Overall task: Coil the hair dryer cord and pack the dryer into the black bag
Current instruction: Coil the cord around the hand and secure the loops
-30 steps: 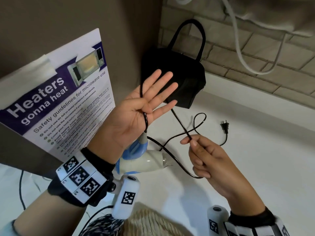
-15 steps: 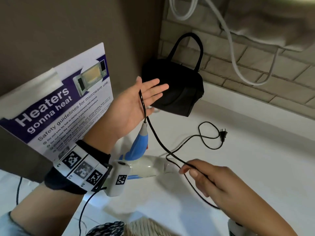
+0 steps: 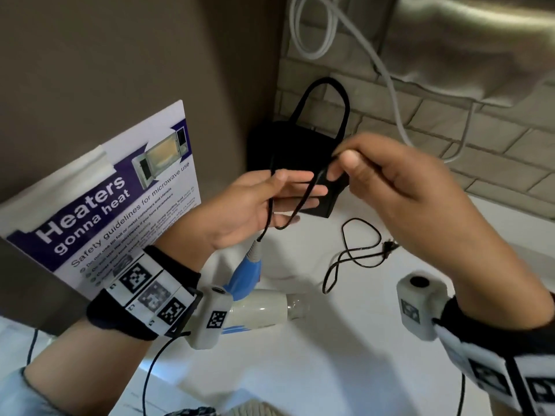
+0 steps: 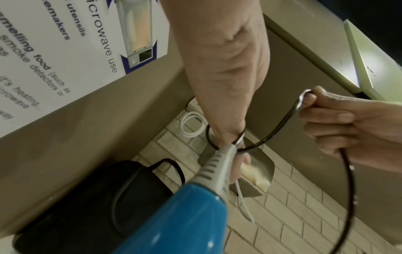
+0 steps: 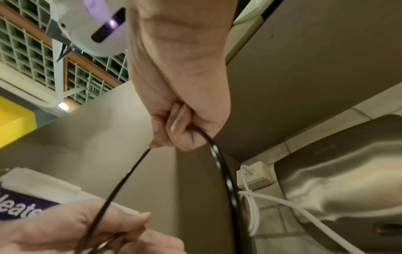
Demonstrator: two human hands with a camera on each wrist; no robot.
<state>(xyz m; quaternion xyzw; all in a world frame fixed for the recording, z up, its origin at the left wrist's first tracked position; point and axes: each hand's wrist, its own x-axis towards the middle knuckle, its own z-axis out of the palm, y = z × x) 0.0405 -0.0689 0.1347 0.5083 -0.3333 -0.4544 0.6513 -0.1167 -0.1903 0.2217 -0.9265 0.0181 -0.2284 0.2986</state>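
The white hair dryer with a blue handle lies on the white counter under my left wrist. Its black cord rises from the handle and loops round my left hand, whose fingers are straight. My right hand pinches the cord just past the left fingertips, in front of the black bag. The bag stands in the corner with its handle up. The slack cord and plug lie on the counter. The left wrist view shows the handle and the cord running to my right hand.
A microwave safety poster leans on the brown wall at left. A white cable hangs on the brick wall from a socket. A steel appliance juts out at upper right.
My right hand has risen from the counter up to the left fingertips, bringing the cord with it. A turn of cord now lies round the left hand, and the slack has drawn in.
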